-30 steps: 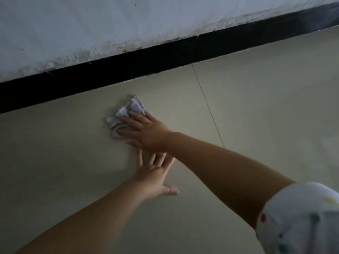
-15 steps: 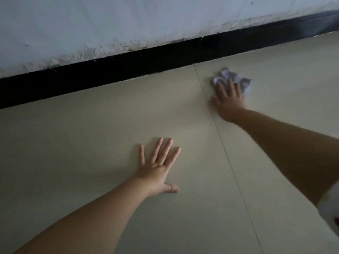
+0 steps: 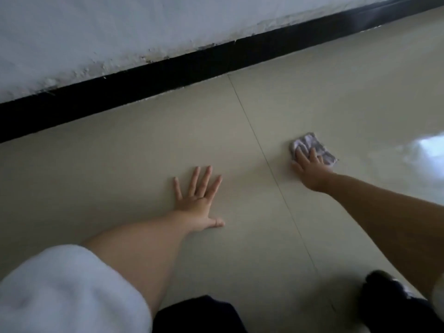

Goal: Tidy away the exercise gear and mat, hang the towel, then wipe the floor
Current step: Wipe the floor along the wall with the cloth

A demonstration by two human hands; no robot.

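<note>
The task looked to be on its last step: no exercise gear, mat or towel showed. The right hand (image 3: 310, 168) pressed a crumpled cloth (image 3: 312, 146) to the tiled floor (image 3: 120, 169), fingers fairly straight, gripping nothing. The left hand (image 3: 198, 200) lay flat, fingers spread, bracing.

The right hand (image 3: 310, 168) covers the near part of the cloth (image 3: 314, 147); its palm and the fabric beneath are hidden. The white sleeve (image 3: 69, 292) is blurred and cut off at the left and bottom edges. Dark clothing (image 3: 394, 306) at the bottom edge is blurred and indistinct.
</note>
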